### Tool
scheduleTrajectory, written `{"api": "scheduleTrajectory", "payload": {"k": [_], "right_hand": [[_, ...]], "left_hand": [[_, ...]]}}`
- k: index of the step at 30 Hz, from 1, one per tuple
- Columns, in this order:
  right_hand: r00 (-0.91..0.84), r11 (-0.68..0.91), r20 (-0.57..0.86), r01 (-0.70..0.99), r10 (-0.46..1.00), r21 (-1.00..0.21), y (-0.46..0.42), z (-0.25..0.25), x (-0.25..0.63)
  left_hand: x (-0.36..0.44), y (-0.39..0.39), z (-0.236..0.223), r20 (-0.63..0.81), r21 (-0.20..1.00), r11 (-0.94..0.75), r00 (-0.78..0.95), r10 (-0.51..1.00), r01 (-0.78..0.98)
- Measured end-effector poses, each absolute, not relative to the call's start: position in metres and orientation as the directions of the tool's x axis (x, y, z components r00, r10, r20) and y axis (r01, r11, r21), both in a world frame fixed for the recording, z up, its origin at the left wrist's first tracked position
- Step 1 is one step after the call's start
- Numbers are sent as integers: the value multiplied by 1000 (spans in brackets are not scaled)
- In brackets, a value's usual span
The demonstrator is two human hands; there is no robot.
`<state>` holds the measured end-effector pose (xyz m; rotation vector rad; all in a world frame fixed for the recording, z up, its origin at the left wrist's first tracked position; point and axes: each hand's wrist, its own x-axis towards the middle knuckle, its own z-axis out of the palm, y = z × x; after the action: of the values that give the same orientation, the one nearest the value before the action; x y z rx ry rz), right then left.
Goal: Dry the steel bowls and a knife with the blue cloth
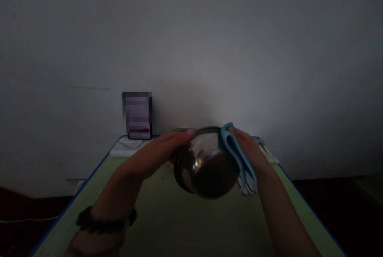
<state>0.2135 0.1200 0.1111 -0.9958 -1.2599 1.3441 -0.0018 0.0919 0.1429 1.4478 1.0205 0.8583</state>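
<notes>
I hold a shiny steel bowl (206,167) tilted up above the green table (179,225), its rounded bottom facing me. My left hand (163,149) grips the bowl's rim on the left, fingers curled over the top edge. My right hand (249,151) presses a folded blue cloth (239,157) against the bowl's right side; the cloth hangs down past the palm. A dark beaded bracelet (104,221) sits on my left wrist.
A phone-like screen (137,115) stands upright against the wall at the table's far left, on a white pad with a cable (127,147). Pale flat items (266,151) lie at the far right corner. The table has a blue edge; dark floor lies either side.
</notes>
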Motion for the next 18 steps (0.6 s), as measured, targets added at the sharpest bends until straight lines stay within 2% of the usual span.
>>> {"api": "scheduleTrajectory", "payload": {"k": [4,7,10,14,18], "right_hand": [[-337,193,134,146,932,-970,107,125,208],[-337,286,219,161,916,-945,105,125,194],[-226,247,225,74,948,-966,106,119,184],[-49,117,124,-123,991,-986,110,113,180],[183,89,21,-372,983,-924,114,106,174]], "left_hand": [[6,87,148,22,920,-197,457,889,338],[15,87,152,117,866,-289,395,911,409],[17,88,152,190,859,-304,295,936,411],[12,91,148,193,895,-229,132,972,383],[12,96,141,198,964,-163,-158,967,209]]}}
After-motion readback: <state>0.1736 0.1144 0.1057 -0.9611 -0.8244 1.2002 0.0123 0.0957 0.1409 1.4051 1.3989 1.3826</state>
